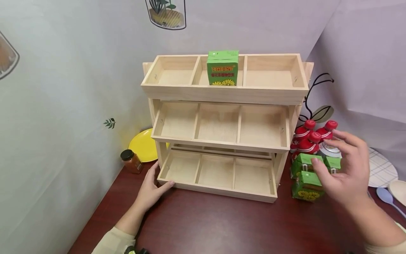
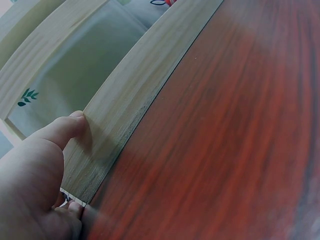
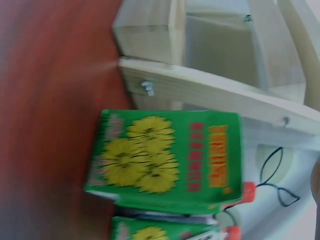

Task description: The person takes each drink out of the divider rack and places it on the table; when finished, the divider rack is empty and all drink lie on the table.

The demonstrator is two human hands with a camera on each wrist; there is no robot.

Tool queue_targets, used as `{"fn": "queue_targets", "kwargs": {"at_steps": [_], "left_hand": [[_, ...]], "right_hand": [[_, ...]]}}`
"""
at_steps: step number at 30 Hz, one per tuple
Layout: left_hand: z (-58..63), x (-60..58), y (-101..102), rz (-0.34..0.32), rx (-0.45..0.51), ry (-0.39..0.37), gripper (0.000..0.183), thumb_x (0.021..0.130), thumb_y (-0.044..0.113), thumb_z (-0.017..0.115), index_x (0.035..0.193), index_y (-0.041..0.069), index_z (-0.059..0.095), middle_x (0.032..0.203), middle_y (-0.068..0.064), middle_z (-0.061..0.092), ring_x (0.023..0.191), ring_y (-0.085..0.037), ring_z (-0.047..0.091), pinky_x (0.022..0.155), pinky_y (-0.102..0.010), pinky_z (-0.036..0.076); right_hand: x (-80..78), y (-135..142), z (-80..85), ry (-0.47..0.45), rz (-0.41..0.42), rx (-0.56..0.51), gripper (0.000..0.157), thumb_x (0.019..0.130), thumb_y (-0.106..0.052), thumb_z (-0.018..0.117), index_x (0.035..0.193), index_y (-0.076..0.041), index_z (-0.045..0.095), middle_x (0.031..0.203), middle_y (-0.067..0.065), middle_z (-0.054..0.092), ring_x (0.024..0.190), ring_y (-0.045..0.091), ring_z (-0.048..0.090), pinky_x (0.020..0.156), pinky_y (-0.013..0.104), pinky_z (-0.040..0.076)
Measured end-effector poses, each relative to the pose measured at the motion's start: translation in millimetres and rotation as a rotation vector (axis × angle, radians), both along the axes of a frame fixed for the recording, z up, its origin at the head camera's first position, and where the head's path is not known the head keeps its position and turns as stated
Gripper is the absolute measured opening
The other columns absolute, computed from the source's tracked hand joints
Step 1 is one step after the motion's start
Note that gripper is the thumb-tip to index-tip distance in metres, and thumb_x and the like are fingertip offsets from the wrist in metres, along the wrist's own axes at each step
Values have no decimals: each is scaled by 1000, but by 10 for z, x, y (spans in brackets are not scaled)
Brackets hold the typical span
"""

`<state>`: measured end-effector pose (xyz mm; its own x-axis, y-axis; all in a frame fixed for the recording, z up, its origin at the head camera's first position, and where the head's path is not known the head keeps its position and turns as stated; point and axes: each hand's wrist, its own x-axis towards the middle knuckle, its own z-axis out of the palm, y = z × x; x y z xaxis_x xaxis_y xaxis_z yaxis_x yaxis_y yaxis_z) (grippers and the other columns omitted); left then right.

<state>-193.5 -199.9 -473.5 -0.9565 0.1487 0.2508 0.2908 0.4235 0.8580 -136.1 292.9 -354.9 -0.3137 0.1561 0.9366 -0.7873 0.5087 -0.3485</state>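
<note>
A three-tier wooden display rack (image 1: 219, 144) stands on the table, each tier split into three compartments. My left hand (image 1: 152, 190) grips the front left corner of its bottom tier. In the left wrist view the thumb (image 2: 67, 131) lies on the front board (image 2: 125, 100), with fingers around the end. One green drink carton (image 1: 223, 72) with yellow flowers stands in the top middle compartment. To the right of the rack, my right hand (image 1: 347, 169) is raised beside three more green cartons, holding nothing, thumb and fingers apart. The front carton (image 3: 162, 160) fills the middle of the right wrist view.
Behind the cartons are red-capped bottles (image 1: 309, 144) and a silver-topped can (image 1: 330, 150). Farther right lie a checked plate (image 1: 382, 169), a blue spoon (image 1: 385, 195) and a pale bowl (image 1: 398, 190). At left are a dark-lidded jar (image 1: 131, 162) and a yellow plate (image 1: 144, 144).
</note>
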Motion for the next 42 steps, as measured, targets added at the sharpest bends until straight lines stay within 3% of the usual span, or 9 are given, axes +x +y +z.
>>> {"fn": "queue_targets", "kwargs": {"at_steps": [3, 5, 15, 23, 27, 31, 36, 42], "left_hand": [[-5, -3, -3, -5, 2, 4, 94, 78, 15, 83, 150, 1, 25, 143, -21, 33, 128, -32, 42, 98, -48, 39], [-5, -5, -3, -7, 2, 3, 94, 78, 16, 83, 151, 2, 25, 143, -21, 33, 128, -32, 41, 98, -49, 39], [9, 23, -5, 19, -36, 12, 93, 78, 18, 83, 150, 2, 27, 143, -21, 35, 127, -30, 41, 98, -36, 40], [2, 14, -3, 9, -11, 5, 93, 78, 18, 83, 151, 3, 26, 144, -20, 33, 127, -30, 42, 97, -47, 40], [-4, 10, -5, -2, 2, 6, 93, 78, 17, 83, 151, 3, 26, 144, -21, 32, 127, -32, 43, 97, -49, 40], [-10, 30, -27, 4, 7, 5, 93, 78, 16, 83, 150, 2, 26, 144, -22, 32, 127, -33, 43, 97, -50, 39], [-8, 52, -28, 12, 2, -5, 94, 78, 16, 83, 151, 2, 25, 143, -22, 32, 128, -33, 42, 98, -47, 39], [45, 56, -10, 18, -10, -14, 94, 78, 17, 82, 151, 3, 25, 144, -22, 31, 131, -33, 36, 100, -49, 38]], "right_hand": [[-34, -45, 121, -7, 195, -62, 46, 71, -5, 77, 105, 21, 57, 121, 33, 47, 119, 39, 42, 101, 31, 40], [-50, -84, 207, -7, 267, -90, 46, 70, 1, 76, 105, 22, 55, 121, 33, 46, 119, 38, 42, 101, 32, 40], [-164, -239, 598, 37, 293, -83, 44, 71, 0, 76, 101, 22, 54, 117, 31, 49, 116, 35, 44, 92, 26, 41], [-226, -380, 862, 25, 333, -58, 46, 71, -3, 79, 103, 21, 55, 118, 30, 50, 118, 36, 44, 102, 34, 39], [-283, -473, 974, 30, 401, -63, 46, 70, 0, 78, 102, 22, 55, 116, 29, 50, 117, 36, 43, 103, 36, 38], [-359, -568, 1042, 22, 468, -69, 45, 69, 4, 77, 103, 23, 55, 116, 29, 50, 115, 38, 44, 104, 41, 38], [-387, -626, 1074, -53, 527, -84, 45, 69, 11, 72, 108, 22, 55, 118, 28, 50, 116, 37, 43, 106, 40, 35], [-416, -731, 1142, -69, 537, -76, 45, 68, 12, 71, 109, 22, 55, 118, 27, 49, 116, 37, 42, 106, 40, 35]]}}
